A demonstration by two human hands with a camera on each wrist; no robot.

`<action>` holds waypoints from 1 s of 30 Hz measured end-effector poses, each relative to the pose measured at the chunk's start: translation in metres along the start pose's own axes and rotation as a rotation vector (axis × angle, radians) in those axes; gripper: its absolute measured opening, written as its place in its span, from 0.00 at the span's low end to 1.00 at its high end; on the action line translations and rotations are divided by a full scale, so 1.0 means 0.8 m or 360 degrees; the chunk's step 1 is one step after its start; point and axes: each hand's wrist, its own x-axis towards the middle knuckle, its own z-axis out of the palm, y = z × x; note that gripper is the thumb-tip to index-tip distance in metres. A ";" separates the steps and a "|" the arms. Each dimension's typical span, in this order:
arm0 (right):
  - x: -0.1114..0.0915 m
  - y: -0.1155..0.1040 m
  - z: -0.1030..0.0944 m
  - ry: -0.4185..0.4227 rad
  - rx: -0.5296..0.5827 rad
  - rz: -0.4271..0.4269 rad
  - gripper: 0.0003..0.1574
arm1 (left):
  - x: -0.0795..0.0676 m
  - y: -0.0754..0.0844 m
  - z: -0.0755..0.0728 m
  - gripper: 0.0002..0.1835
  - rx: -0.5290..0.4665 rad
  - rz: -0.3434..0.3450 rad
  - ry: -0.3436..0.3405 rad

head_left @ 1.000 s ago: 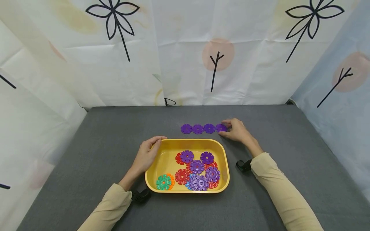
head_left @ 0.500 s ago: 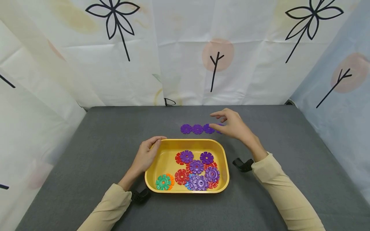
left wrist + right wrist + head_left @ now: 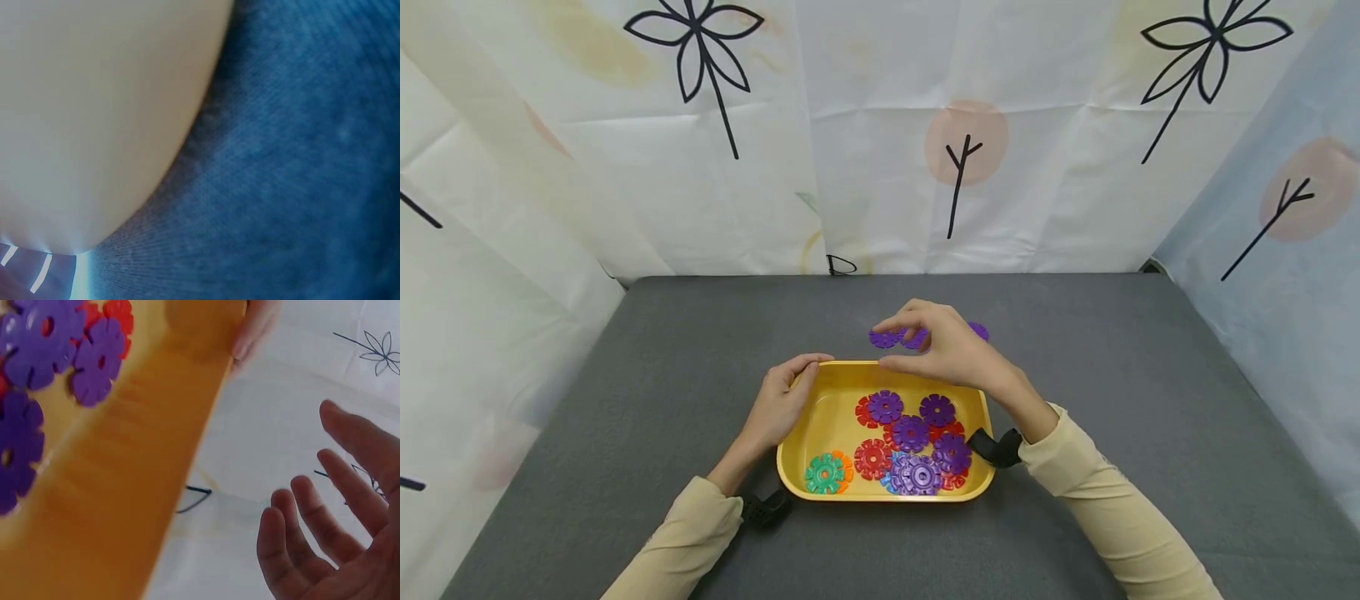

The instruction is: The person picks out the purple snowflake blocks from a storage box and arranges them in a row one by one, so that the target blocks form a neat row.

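My left hand (image 3: 778,404) grips the far-left corner of a yellow tray (image 3: 886,500); its wrist view shows mostly blurred skin and dark cloth. Inside the tray lie notched plastic snowflake discs: several purple discs (image 3: 912,434) overlapping red discs (image 3: 872,459), some blue at the front, and a green disc (image 3: 824,473) over an orange one. My right hand (image 3: 951,346) hovers above the tray's far rim, fingers spread and holding nothing, as the right wrist view confirms. Behind the tray, it partly hides a row of purple discs (image 3: 978,330) lying on the table.
A grey cloth-covered table (image 3: 662,375) spreads around the tray. White printed curtains (image 3: 880,167) stand along its back and sides. Each wrist carries a black strap-mounted camera (image 3: 996,448).
My right hand has let go of the rightmost purple disc in the row, lifted, and moved left over the tray's far rim. The left hand and tray have stayed in place.
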 end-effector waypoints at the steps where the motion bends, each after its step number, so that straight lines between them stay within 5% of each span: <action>1: 0.000 0.000 0.004 -0.0044 0.0021 -0.0002 0.24 | 0.000 0.000 0.000 0.17 0.0000 0.0001 -0.0002; 9: 0.002 0.005 0.030 -0.0396 0.0044 0.0056 0.26 | 0.002 0.001 -0.001 0.17 -0.0039 -0.0006 -0.0011; 20: 0.006 0.010 0.059 -0.0732 -0.0256 0.0083 0.27 | 0.003 -0.002 0.001 0.18 -0.0039 -0.0011 -0.0012; 30: 0.008 0.010 0.074 -0.0798 -0.0309 0.0128 0.29 | 0.002 -0.001 -0.001 0.17 -0.0050 -0.0023 -0.0008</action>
